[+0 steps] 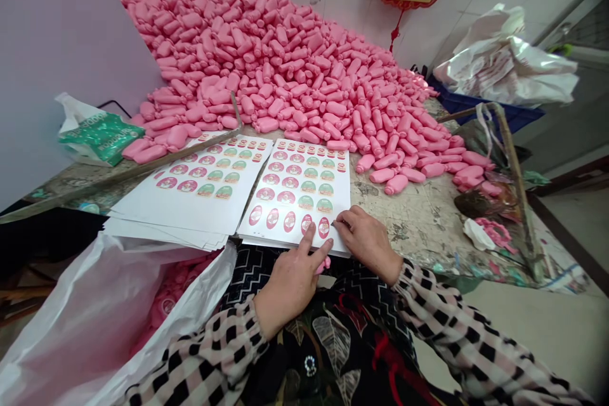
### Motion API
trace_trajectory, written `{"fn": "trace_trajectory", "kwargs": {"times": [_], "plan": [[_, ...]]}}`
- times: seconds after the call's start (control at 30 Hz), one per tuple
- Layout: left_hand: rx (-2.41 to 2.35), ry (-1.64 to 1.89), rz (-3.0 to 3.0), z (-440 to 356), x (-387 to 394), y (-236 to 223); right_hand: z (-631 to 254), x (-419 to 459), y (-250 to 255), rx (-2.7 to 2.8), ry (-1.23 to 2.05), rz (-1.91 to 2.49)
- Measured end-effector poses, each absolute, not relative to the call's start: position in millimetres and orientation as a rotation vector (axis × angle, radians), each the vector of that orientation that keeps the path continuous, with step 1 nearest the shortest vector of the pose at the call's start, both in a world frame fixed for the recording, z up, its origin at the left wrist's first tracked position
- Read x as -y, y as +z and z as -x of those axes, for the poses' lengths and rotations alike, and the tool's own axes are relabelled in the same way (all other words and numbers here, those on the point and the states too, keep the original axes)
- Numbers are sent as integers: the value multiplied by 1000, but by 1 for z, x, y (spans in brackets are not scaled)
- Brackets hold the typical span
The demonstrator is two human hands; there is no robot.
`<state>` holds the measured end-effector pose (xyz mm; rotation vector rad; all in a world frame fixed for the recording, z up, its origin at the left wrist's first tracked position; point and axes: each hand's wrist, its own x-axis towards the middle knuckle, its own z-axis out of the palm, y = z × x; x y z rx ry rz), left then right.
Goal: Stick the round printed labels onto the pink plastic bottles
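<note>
Head view: your left hand (pixel 292 282) held a part-hidden pink bottle (pixel 324 266), two fingers spread over the sticker sheet (pixel 341 203) at the surface's (pixel 404 219) near edge; right hand (pixel 368 241) pinched beside an oval sticker (pixel 324 228), hold unclear.

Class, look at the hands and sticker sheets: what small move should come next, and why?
Probably, the right hand should peel the bottom row's rightmost oval sticker: its fingers are at that sticker's right edge, and the left hand touches the sheet.
</note>
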<state>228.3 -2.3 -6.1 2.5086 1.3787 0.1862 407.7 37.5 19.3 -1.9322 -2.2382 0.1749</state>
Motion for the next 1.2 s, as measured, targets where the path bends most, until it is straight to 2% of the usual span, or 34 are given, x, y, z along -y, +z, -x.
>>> {"fn": "trace_trajectory", "kwargs": {"times": [0.6,0.77,1.2], "plan": [[-1420,164,-2583,-231,3,-10,-402,-29,7,2038,347,1883],[-1390,184,-2598,-230,2,-11,-402,-26,2,1920,244,1929],[-1409,194,-2611,-230,3,-14,-402,-30,14,2130,172,1968]]}}
